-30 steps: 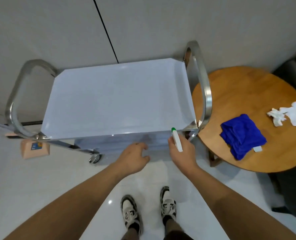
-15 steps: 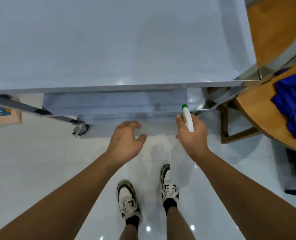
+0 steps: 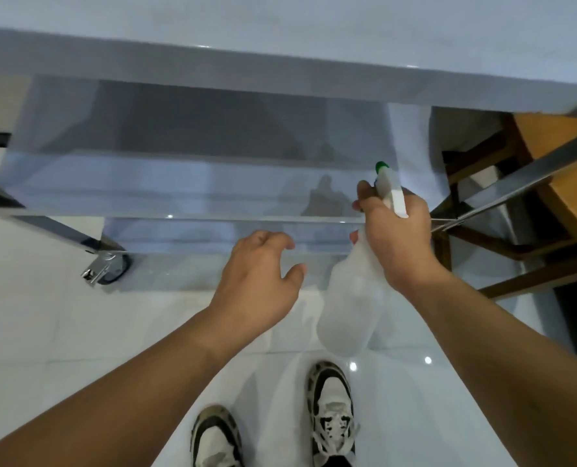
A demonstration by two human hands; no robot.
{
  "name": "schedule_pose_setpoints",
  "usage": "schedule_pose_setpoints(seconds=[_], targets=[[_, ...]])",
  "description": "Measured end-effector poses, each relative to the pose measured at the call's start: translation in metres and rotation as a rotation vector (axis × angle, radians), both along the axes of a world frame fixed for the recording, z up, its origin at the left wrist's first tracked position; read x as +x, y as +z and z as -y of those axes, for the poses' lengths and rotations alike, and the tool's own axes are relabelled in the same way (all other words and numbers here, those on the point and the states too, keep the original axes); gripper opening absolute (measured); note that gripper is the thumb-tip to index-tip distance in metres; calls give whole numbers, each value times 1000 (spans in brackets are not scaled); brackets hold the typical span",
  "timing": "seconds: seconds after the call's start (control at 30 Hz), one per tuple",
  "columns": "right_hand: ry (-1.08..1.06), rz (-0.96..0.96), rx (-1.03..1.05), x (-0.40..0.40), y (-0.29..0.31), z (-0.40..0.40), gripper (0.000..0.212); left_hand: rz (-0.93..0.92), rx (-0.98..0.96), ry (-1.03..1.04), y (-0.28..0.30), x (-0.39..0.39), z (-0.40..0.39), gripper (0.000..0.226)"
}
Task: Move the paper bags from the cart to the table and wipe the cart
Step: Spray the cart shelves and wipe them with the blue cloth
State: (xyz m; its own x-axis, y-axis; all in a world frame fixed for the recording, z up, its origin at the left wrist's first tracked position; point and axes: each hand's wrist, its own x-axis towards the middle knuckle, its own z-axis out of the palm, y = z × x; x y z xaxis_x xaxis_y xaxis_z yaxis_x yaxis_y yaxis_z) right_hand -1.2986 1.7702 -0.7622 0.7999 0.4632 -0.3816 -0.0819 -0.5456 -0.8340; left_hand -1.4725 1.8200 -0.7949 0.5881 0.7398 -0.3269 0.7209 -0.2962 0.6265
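Glossy white tile floor (image 3: 44, 332), grey cart (image 3: 280, 69) shelves bare, right hand (image 3: 394, 237) gripping a translucent, unlabelled spray bottle (image 3: 351, 308), left hand (image 3: 260, 281) loosely curled, holding nothing.

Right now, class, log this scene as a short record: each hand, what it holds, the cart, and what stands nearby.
left hand: loosely curled, holds nothing, in front of the cart's lower shelf
right hand: grips the spray bottle
spray bottle: translucent body, white head, green nozzle aimed toward the cart
cart: pale shelves, metal frame; no paper bags in view
caster: on the white floor, lower left
wooden table: right of the cart, partly visible
cloth: not in view
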Motion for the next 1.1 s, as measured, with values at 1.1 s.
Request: schedule_pose_setpoints(seconds=[1.1], targets=[[374, -6, -50, -202, 1, -150, 28, 43, 28, 380, 2, -176, -98, 28]])
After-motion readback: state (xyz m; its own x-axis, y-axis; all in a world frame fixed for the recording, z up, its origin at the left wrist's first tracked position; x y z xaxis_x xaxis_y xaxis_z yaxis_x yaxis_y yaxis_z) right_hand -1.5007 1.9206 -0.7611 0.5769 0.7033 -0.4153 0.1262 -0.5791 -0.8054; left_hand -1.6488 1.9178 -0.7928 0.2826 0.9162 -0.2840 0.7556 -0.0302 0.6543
